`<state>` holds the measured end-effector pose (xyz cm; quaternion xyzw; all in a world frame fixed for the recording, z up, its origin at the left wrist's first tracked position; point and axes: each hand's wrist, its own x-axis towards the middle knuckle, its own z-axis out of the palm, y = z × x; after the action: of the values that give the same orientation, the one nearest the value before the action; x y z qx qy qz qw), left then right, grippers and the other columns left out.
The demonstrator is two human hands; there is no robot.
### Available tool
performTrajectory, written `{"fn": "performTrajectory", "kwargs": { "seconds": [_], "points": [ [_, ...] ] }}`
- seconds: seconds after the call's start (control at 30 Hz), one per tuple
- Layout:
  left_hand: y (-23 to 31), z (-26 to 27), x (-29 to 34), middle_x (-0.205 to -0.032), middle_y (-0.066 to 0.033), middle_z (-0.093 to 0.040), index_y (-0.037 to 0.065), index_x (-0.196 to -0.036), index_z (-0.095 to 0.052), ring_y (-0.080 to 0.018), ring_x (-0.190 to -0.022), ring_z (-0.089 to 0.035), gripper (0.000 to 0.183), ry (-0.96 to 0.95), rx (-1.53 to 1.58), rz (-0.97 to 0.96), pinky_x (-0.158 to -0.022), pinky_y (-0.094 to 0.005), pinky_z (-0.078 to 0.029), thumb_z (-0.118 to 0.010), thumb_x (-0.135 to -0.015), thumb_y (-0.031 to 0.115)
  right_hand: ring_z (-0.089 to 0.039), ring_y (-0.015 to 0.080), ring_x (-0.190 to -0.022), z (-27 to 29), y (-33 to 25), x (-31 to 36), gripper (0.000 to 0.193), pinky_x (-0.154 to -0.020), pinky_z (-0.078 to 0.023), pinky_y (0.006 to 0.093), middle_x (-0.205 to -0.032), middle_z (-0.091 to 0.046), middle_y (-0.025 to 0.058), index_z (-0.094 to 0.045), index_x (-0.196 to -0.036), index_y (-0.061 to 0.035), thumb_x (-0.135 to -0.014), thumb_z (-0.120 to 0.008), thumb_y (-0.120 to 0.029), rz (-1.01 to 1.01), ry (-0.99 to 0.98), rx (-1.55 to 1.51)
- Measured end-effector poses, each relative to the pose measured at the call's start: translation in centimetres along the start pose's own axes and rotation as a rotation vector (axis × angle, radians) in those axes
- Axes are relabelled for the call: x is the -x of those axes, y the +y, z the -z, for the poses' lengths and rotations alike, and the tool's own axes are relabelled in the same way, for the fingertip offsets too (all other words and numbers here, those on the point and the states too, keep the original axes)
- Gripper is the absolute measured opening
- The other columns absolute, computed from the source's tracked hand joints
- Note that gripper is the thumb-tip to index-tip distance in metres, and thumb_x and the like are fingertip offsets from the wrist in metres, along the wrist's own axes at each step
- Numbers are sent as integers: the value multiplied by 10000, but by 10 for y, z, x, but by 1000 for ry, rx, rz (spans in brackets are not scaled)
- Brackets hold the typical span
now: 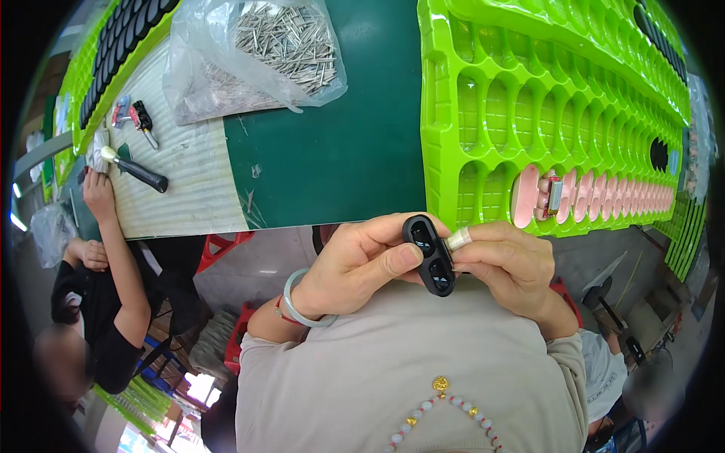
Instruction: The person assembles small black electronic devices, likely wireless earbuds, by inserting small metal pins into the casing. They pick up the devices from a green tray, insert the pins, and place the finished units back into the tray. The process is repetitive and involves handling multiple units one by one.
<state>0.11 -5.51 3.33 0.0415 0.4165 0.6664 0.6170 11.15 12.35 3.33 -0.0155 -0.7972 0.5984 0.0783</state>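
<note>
In front of my chest, my left hand [359,263] grips a small black earbud case [429,255] with two glossy oval wells facing up. Its thumb lies across the case's left side, and the other fingers are behind it. My right hand [510,260] has its fingers closed together against the case's right edge. Pale wrapping [459,238] covers one of those fingertips. Whatever may be pinched between the right fingers is hidden.
A clear plastic bag [204,75] of thin metal pins [287,45] lies on the green table [325,166]. Bright green trays [442,151] at right hold pink cases [525,198] and black pieces. A black-handled tool [143,175] lies left, by another person's hand [99,198].
</note>
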Motion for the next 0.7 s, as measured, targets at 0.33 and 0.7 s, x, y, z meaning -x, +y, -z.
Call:
{"fn": "performTrajectory", "kwargs": {
  "seconds": [0.33, 0.7],
  "points": [
    [-3, -6, -2, -992, -67, -591, -52, -1112, -508, -97, -881, -567, 244, 10, -40, -46, -762, -230, -469, -435, -891, 22, -633, 226, -726, 1, 1, 4, 200, -612, -517, 278, -871, -640, 131, -638, -848, 23, -660, -686, 70, 27, 33, -7],
    [-7, -5, -2, -971, -52, -592, -46, -1074, -532, -84, -841, -561, 212, -9, -172, -85, -729, -213, -460, -474, -884, 26, -635, 234, -719, 2, -1, 8, 225, -626, -514, 281, -848, -640, 133, -638, -834, 22, -628, -690, 97, 33, 20, -15]
  ]
}}
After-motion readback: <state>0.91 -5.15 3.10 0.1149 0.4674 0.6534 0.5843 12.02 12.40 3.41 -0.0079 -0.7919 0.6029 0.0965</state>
